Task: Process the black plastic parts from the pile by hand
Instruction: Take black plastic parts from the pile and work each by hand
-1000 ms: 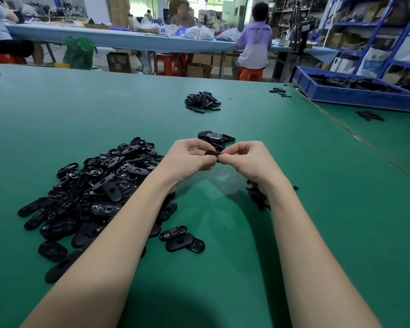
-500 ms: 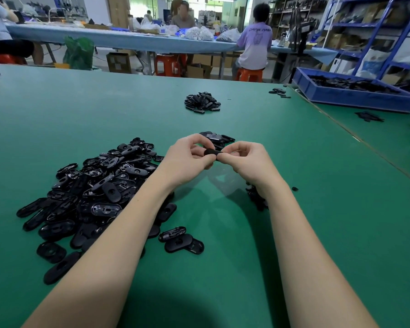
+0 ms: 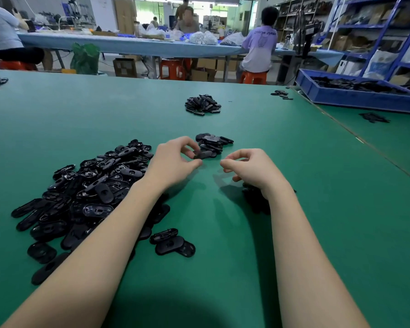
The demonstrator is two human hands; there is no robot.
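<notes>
Left hand: the left hand (image 3: pixel 173 162) pinches one black part (image 3: pixel 202 154) between thumb and fingertips, lifted just clear of the table; the light pinch at one end leaves most of the piece exposed, which I judge suits either inspecting it or setting it down.

Right hand: the right hand (image 3: pixel 249 169) is just beside the left but apart from the part; its fingers are curled with the tips drawn close together; whether they nip a small scrap I cannot tell, since nothing shows between them.

Held part: it sits directly in front of the small stack (image 3: pixel 214 143), near enough that it reads as bound for that stack (a judgement, not a thing seen).

Pile: the big pile (image 3: pixel 85 192) lies to the left, under and beside the left forearm, within easy reach of that hand; a few loose parts (image 3: pixel 173 242) lie just off its near edge.

Dark bits: a small dark heap (image 3: pixel 253 197) lies under the right wrist, mostly hidden; possibly trimmings, but too obscured to say.

Shapes and surfaces: the parts are flat, elongated ovals with rounded ends, many showing a slot or recess and a raised rim; hard, slightly glossy moulded plastic that catches the light.

Table: the green table (image 3: pixel 317 221) has a smooth matte surface; dark parts stand out well against it.

Further off: another heap (image 3: pixel 202 105) lies well beyond; a blue crate (image 3: pixel 355 98) holding more black pieces stands at far right.
</notes>
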